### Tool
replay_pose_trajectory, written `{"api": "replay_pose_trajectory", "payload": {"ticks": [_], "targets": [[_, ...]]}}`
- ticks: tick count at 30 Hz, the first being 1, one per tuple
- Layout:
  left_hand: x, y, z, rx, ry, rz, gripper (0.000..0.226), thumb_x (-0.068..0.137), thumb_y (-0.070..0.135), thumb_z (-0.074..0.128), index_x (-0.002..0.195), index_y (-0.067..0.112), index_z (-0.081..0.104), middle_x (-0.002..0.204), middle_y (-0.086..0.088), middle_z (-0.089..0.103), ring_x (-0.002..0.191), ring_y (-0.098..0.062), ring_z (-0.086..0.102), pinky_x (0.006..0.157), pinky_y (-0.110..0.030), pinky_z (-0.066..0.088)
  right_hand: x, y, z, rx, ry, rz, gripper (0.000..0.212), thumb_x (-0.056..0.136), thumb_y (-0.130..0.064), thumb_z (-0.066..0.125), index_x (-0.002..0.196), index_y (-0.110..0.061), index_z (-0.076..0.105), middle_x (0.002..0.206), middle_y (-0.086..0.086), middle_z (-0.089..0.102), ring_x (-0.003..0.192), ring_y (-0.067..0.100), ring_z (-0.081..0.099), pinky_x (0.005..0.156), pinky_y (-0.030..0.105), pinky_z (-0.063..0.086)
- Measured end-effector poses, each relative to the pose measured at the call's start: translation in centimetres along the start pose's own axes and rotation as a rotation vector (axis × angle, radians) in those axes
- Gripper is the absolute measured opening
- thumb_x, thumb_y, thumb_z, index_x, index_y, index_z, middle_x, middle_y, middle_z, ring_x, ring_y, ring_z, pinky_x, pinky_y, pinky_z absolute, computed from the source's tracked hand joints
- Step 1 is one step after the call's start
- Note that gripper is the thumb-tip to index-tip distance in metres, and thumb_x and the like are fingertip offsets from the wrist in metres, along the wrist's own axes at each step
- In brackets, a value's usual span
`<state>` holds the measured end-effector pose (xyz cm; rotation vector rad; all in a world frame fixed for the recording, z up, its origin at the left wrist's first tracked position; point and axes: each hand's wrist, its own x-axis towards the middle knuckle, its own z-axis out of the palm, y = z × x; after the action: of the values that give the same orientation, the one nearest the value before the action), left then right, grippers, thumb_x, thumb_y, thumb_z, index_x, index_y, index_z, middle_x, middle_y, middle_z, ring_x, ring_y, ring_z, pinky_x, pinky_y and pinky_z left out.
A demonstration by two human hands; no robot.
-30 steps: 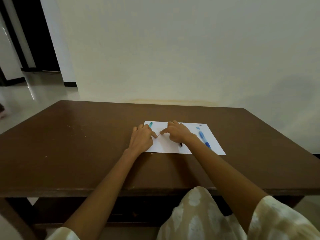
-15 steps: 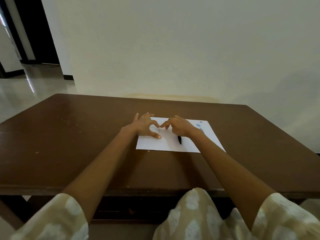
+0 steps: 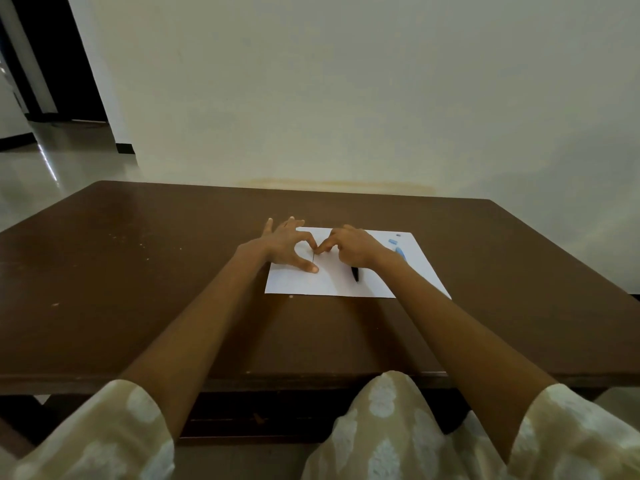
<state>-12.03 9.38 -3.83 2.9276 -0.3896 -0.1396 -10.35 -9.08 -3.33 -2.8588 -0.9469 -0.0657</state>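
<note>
Rod [image 3: 313, 258] between wide-spread left fingers [image 3: 304, 266], top in pinch of curled right fingers [image 3: 326, 245].

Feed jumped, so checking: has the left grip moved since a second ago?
Yes. The left grip slid farther and leftward: its fingertips now pass the paper at its far left corner.

Dim, soft indoor light.
Glare streaks the glossy pale floor [image 3: 48, 168] at left; wide-angle distortion bends the edges.
</note>
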Motion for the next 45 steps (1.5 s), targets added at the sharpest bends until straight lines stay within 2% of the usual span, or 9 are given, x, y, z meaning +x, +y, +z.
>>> {"api": "replay_pose_trajectory", "payload": {"ticks": [10, 16, 20, 26, 30, 36, 40, 42, 45], "targets": [[0.7, -0.1, -0.4, 0.014, -0.048, -0.021, 0.059, 0.068, 0.064, 0.066, 0.118, 0.037, 0.051, 0.155, -0.004, 0.015, 0.144, -0.025, 0.002, 0.110, -0.059, -0.008, -0.3, -0.1, 0.0, 0.010, -0.017, 0.001, 0.057, 0.086, 0.009, 0.041, 0.124, -0.028, 0.063, 0.126, 0.000, 0.059, 0.110, 0.019, 0.048, 0.080, 0.024, 0.037], [0.9, 0.0, -0.8, -0.016, -0.100, -0.028, 0.063, 0.063, 0.067, 0.069, 0.116, 0.037, 0.051, 0.149, -0.002, 0.022, 0.140, -0.025, 0.013, 0.111, -0.056, 0.002, -0.5, -0.6, -0.6, 0.145, -0.041, 0.077, 0.054, 0.089, 0.009, 0.038, 0.127, -0.021, 0.062, 0.128, 0.004, 0.060, 0.119, 0.022, 0.050, 0.095, 0.029, 0.041], [0.7, -0.2, -0.4, -0.061, -0.023, 0.002, 0.063, 0.063, 0.064, 0.071, 0.115, 0.036, 0.050, 0.148, -0.001, 0.022, 0.140, -0.024, 0.011, 0.112, -0.055, -0.001, -0.1, -1.4, -0.9, 0.301, 0.015, 0.245, 0.035, 0.094, -0.005, 0.043, 0.124, -0.009, 0.063, 0.130, 0.010, 0.061, 0.120, 0.025, 0.055, 0.102, 0.033, 0.042], [-0.5, -0.1, 0.2, -0.159, 0.067, 0.033, 0.062, 0.067, 0.056, 0.073, 0.118, 0.031, 0.048, 0.152, -0.002, 0.017, 0.142, -0.022, 0.005, 0.111, -0.055, -0.010, 1.9, -2.6, -0.7, 0.376, -0.093, 0.430, 0.037, 0.086, -0.039, 0.063, 0.102, -0.007, 0.070, 0.094, 0.006, 0.068, 0.087, 0.018, 0.059, 0.089, 0.034, 0.048], [-1.2, 0.2, 0.0, -0.166, 0.054, 0.023, 0.058, 0.070, 0.053, 0.072, 0.118, 0.030, 0.049, 0.152, -0.002, 0.016, 0.143, -0.021, 0.004, 0.112, -0.054, -0.009, 2.5, -3.2, -0.4, 0.431, -0.110, 0.520, 0.029, 0.077, -0.041, 0.072, 0.067, -0.016, 0.061, 0.066, -0.006, 0.059, 0.081, 0.016, 0.057, 0.091, 0.034, 0.047], [-1.6, 0.5, -0.2, -0.168, 0.085, 0.019, 0.061, 0.070, 0.052, 0.072, 0.121, 0.029, 0.047, 0.152, -0.001, 0.018, 0.143, -0.021, 0.006, 0.112, -0.053, -0.008, 2.1, -3.1, -0.7, 0.530, -0.099, 0.573, 0.024, 0.077, -0.034, 0.073, 0.076, -0.013, 0.061, 0.073, -0.004, 0.062, 0.094, 0.018, 0.060, 0.100, 0.038, 0.045], [-1.9, 1.4, -0.3, -0.335, 0.265, 0.020, 0.062, 0.073, 0.049, 0.071, 0.125, 0.028, 0.046, 0.149, 0.001, 0.027, 0.139, -0.019, 0.022, 0.113, -0.048, 0.006, 0.9, -1.6, -2.4, 0.701, 0.057, 0.614, 0.035, 0.082, -0.028, 0.070, 0.105, -0.002, 0.068, 0.105, 0.009, 0.067, 0.106, 0.025, 0.058, 0.101, 0.041, 0.045], [-1.7, 2.5, -0.5, -0.455, 0.384, 0.009, 0.050, 0.077, 0.049, 0.068, 0.119, 0.028, 0.050, 0.140, 0.004, 0.040, 0.131, -0.016, 0.034, 0.109, -0.044, 0.015, -0.3, -0.2, -3.4, 0.793, 0.180, 0.605, 0.032, 0.083, -0.025, 0.069, 0.100, 0.002, 0.070, 0.099, 0.011, 0.066, 0.094, 0.023, 0.060, 0.089, 0.035, 0.049], [-1.0, 5.5, -0.5, -0.577, 0.503, -0.020, 0.024, 0.085, 0.043, 0.061, 0.101, 0.025, 0.058, 0.123, 0.005, 0.055, 0.116, -0.013, 0.049, 0.107, -0.041, 0.026, -2.3, 2.2, -4.6, 0.815, 0.352, 0.614, 0.029, 0.085, -0.026, 0.065, 0.069, -0.002, 0.060, 0.078, 0.011, 0.052, 0.073, 0.022, 0.047, 0.068, 0.032, 0.039]]}}
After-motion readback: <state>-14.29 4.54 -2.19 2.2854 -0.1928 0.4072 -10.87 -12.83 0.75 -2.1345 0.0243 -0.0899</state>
